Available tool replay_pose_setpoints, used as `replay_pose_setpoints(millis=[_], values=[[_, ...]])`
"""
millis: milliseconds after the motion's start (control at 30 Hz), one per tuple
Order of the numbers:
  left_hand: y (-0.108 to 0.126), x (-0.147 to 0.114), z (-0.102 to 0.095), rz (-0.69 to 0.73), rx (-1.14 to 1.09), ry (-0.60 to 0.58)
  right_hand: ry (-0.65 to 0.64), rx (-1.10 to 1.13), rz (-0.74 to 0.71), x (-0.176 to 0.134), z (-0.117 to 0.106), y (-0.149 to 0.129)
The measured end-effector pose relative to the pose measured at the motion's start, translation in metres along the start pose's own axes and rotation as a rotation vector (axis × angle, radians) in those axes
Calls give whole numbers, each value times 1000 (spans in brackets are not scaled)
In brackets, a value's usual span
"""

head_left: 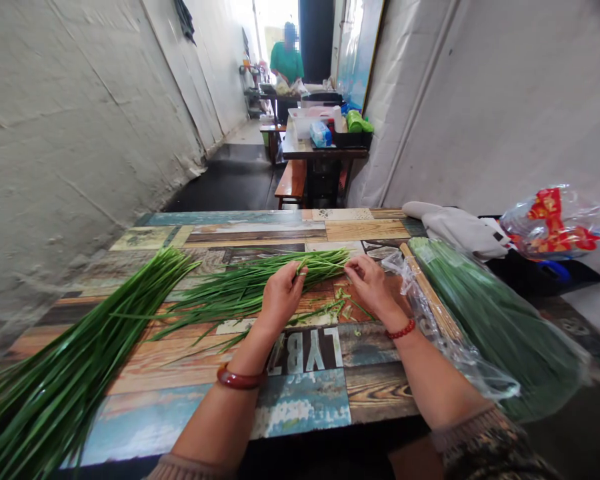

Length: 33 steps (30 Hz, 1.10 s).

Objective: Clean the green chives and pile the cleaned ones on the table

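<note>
Over the middle of the wood-patterned table [310,393], my left hand [281,291] is closed around a few stalks of garlic chives. The fingers of my right hand [369,281] pinch at the pale stem ends, just right of it. Beneath and behind both hands lies a loose bunch of garlic chives [240,285], its leaves pointing left. Small torn scraps [347,308] are scattered below my right hand. A larger pile of garlic chives [90,340] stretches along the table's left side. On the right, more chives [495,327] lie inside a clear plastic bag.
Beside the bag is a bundle of thin brown sticks [433,293] in plastic. A pale cloth [463,228] and a red-printed clear package [555,223] sit at the far right. Beyond stand a bench [292,180], another table [300,152] and a person in green [287,61].
</note>
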<state>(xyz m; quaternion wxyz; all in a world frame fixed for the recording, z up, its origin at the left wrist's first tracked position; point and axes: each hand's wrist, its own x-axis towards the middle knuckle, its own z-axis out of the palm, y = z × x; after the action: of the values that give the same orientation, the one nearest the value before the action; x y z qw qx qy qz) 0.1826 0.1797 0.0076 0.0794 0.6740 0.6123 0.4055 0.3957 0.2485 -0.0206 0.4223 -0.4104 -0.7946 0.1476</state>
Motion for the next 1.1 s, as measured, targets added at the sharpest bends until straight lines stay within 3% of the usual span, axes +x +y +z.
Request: replay_pose_setpoints(millis=[267, 433, 500, 700, 900, 1100], values=[[15, -4, -6, 100, -12, -7, -16, 57, -167, -6, -11, -39], [18, -5, -5, 148, 50, -96, -23, 33, -248, -6, -14, -44], [18, -5, -4, 146, 90, -128, -7, 88, -217, -6, -13, -44], [21, -6, -1, 136, 158, -155, -68, 419, 91, -8, 0, -46], [21, -6, 0, 147, 156, -198, -56, 240, 74, -11, 4, -49], [17, -4, -5, 150, 255, -142, 35, 344, 144, -3, -12, -37]])
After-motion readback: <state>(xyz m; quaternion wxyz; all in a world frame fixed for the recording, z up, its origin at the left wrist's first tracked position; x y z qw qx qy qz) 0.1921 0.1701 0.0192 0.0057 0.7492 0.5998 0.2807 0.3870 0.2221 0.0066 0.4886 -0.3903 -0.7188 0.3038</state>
